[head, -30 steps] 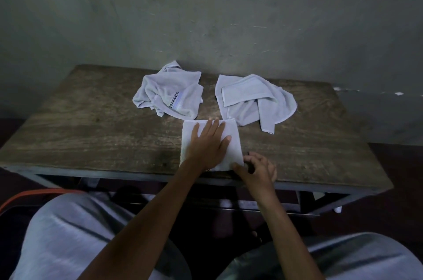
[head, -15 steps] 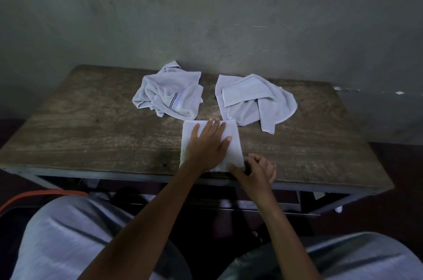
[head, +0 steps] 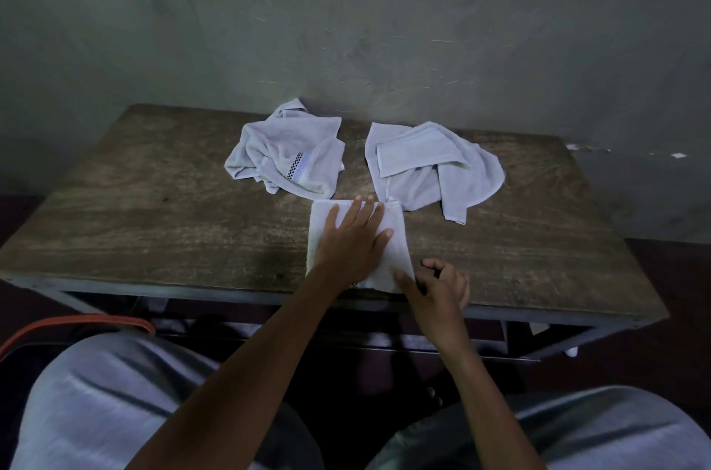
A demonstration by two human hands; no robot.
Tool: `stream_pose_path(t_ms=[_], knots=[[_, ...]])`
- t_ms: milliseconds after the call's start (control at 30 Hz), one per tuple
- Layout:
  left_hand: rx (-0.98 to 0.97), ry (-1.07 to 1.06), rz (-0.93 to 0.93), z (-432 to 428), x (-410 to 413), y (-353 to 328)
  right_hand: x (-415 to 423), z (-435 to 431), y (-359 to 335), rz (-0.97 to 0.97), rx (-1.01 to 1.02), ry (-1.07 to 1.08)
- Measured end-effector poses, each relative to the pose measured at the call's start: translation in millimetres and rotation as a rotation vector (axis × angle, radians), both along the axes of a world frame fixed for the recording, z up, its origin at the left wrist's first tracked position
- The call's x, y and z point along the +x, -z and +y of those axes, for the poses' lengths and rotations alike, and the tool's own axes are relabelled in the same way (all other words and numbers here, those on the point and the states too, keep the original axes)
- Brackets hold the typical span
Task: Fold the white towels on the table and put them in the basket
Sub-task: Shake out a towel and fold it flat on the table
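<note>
One table: the dark, worn wooden table (head: 154, 223) on its metal frame fills the middle of our view and carries all three towels.
Two loose towels: the crumpled white towel with a chequered band (head: 292, 158) lies at the far side, left of centre. The crumpled plain white towel (head: 454, 165) lies near it on the right, with bare wood between them. We see no tidy fold in either.
Folded towel: the small white folded rectangle (head: 398, 250) lies flat at the near edge of the table, in front of the other two. Its far right corner meets the hem of the plain towel.
Left hand: our left hand (head: 354, 242) lies flat on the folded rectangle, fingers straight, pressing it down and grasping nothing.
Right hand: our right hand (head: 438, 285) sits at the rectangle's near right corner, fingers curled, thumb against the cloth edge. Whether it pinches the towel we cannot tell.
Orange rim: a curved orange rim (head: 77, 323) shows low on the left beside our knee. We judge it may be the basket, but its inside is hidden.
Done so far: by our reckoning one towel of three is folded, or nearly so, and it is not yet in any basket.
Left to do: move the folded rectangle across, then fold and stow the two crumpled towels.
</note>
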State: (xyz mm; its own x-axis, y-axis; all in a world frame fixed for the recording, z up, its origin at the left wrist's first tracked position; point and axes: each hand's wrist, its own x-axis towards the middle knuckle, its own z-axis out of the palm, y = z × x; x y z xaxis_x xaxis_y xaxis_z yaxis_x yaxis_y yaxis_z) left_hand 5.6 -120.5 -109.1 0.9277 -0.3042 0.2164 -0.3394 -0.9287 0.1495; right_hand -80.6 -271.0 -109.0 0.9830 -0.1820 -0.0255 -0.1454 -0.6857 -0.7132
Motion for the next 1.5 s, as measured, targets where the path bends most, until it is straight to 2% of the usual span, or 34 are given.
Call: stream_pose_path(t_ms=[100,167,233,267,333,400,467,533,667,767,833,900,967,1100,1267,1400,1500], knots=[[-0.005,0.013,0.043,2,-2,-1,4,2,-3,0.011,-0.022,-0.035],[-0.102,0.043,0.072,5,-4,-7,7,2,-7,-0.024,0.054,0.058],[-0.222,0.039,0.084,13,-9,-12,12,0,-15,-0.152,0.193,0.171],[-0.251,0.019,0.042,19,-13,-14,16,1,-20,-0.242,0.197,0.183],[-0.203,-0.026,-0.032,29,-23,-14,28,9,-32,-0.377,0.06,0.101],[-0.106,-0.048,-0.045,37,-29,-10,44,23,-38,-0.43,-0.188,-0.071],[-0.022,-0.043,-0.014,42,-32,-6,55,33,-30,-0.36,-0.46,-0.263],[-0.011,-0.018,0.007,48,-32,-1,62,34,-17,-0.19,-0.579,-0.377],[-0.032,0.023,0.0,53,-29,4,65,28,-4,-0.066,-0.493,-0.324],[-0.073,-0.008,0.023,62,-33,9,65,24,-6,0.021,-0.327,-0.238],[-0.138,-0.075,0.054,67,-36,9,62,19,-5,0.015,-0.209,-0.169],[-0.234,-0.17,0.1,69,-40,4,56,14,-6,-0.075,-0.13,-0.085],[-0.329,-0.253,0.171,68,-41,-2,48,13,-8,-0.121,-0.132,0.003],[-0.432,-0.42,0.18,55,-49,-15,43,20,-8,-0.024,-0.262,0.022],[-0.431,-0.386,0.143,33,-45,-15,47,29,-12,0.025,-0.181,0.047],[-0.746,-0.416,0.177,31,-39,-18,51,30,-17,0.09,-0.069,0.103],[-0.889,-0.41,0.184,32,-39,-19,48,33,-19,0.009,0.086,0.108]])
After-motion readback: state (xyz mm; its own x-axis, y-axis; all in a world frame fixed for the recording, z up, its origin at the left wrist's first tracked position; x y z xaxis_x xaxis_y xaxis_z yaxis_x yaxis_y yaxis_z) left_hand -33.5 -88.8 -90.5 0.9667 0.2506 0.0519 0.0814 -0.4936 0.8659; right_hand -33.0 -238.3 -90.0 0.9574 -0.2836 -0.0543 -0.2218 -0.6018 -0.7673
